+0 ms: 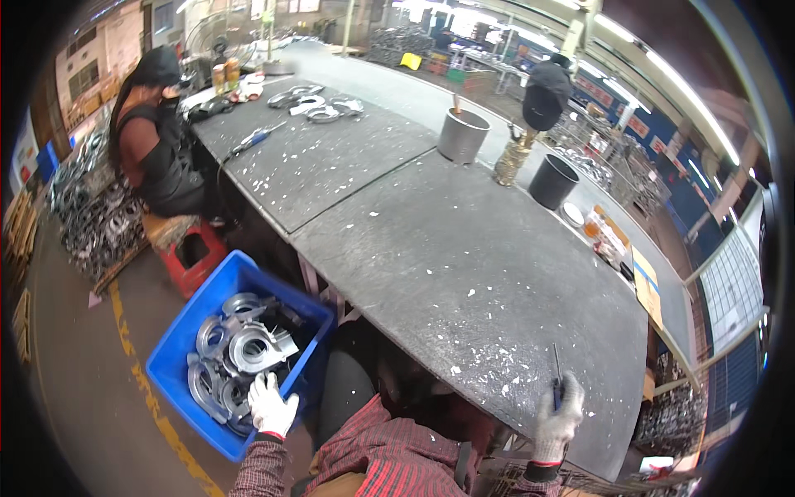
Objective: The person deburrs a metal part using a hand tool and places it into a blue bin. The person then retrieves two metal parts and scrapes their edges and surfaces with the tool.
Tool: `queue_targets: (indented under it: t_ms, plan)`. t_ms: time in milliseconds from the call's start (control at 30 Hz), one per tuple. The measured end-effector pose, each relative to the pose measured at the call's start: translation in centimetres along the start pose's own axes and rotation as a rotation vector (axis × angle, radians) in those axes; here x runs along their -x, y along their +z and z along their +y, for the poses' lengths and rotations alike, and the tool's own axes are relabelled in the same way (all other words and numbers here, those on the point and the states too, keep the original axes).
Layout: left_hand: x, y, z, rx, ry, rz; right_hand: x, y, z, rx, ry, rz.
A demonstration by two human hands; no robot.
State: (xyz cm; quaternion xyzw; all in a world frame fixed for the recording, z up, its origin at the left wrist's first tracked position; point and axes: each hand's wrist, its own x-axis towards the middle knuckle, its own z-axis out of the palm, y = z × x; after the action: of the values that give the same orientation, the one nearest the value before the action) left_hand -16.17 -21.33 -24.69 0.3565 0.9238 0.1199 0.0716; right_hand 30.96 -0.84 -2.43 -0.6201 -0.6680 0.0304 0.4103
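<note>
My left hand (272, 406), in a white glove, is at the near right side of a blue plastic bin (178, 335). Its fingers are apart, and their tips reach the grey metal castings (257, 346) heaped inside. Whether they touch one, I cannot tell. These castings are ring-shaped, with large round holes. Over the right part of the dark table (389, 240), my gloved right hand (561, 418) is closed round the handle of a slim hand tool (557, 364). The tool's thin metal shaft points away from me; its exact kind is not clear.
Pale chips are scattered over the tabletop. A grey bucket (464, 137), a black bucket (553, 180) and a cap on a wrapped stand (513, 157) line the far edge. At the left a person (157, 141) sits on a red stool (195, 257), near a blue-handled tool (252, 139) and more castings (319, 106).
</note>
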Motion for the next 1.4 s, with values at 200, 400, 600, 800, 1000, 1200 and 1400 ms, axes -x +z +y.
queue_targets:
  t_ms: [200,400,600,800,1000,1200,1400]
  plan:
    - [-3.0,1.3,-0.8,0.077,0.078,-0.126,2.9,3.7,-2.9,-0.058,-0.144,-0.168]
    - [-6.5,1.4,1.6,-0.064,-0.01,-0.296,1.3,7.5,-4.5,-0.081,-0.153,-0.238]
    - [-4.9,1.3,1.5,-0.078,0.0,-0.159,0.8,9.8,-3.1,0.09,-0.189,-0.313]
    - [-6.1,0.6,2.5,-0.061,-0.054,-0.213,0.0,10.7,-3.9,0.163,-0.263,-0.28]
    - [-8.0,-2.2,5.4,-0.109,-0.189,-0.359,-2.5,11.1,-6.2,0.211,-0.17,-0.362]
    - [-8.0,0.6,3.9,-0.146,-0.131,-0.435,-1.0,10.4,-4.1,0.182,-0.092,-0.34]
    - [-8.6,-0.4,3.0,0.005,-0.018,-0.602,-2.1,10.4,-3.3,0.094,-0.12,-0.344]
